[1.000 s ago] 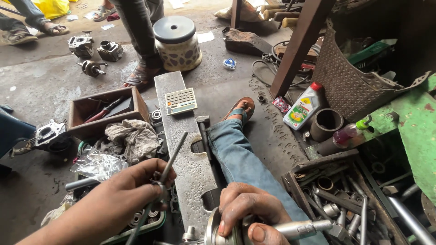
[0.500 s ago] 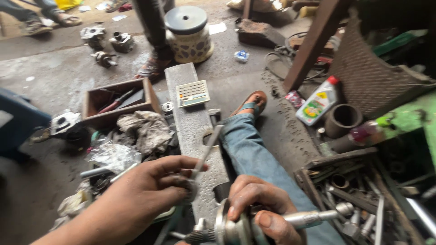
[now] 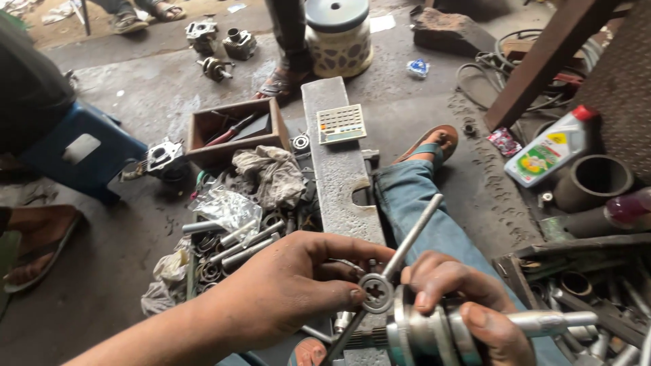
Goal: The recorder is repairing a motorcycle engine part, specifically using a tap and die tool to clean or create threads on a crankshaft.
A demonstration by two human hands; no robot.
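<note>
Item 1, left hand (image 3: 285,298): now lying low and near, palm down, forearm entering from the near left. Since a moment ago it has shifted toward the right hand, bringing the tool against the shaft. Fingers curled, thumb and fingertips pinching the round die (image 3: 376,293) at the middle of its handle bar (image 3: 410,238).

Item 2, handle bar: slanting from near centre up to the far right, crossing over the denim-clad leg (image 3: 420,217); earlier it was standing apart to the left.

Item 3, right hand (image 3: 468,312): closed around a metal shaft with stacked gears (image 3: 434,335), its bare end pointing right. The die is sitting just at the shaft's left end, touching or nearly so; thread engagement cannot be told.

Item 4, surroundings: long steel block (image 3: 339,176) lying on the floor (image 3: 135,95), far of the hands; wooden box (image 3: 230,132), rag (image 3: 268,173) and loose parts at left; oil bottle (image 3: 546,149) at far right; blue stool (image 3: 81,156) at far left.
</note>
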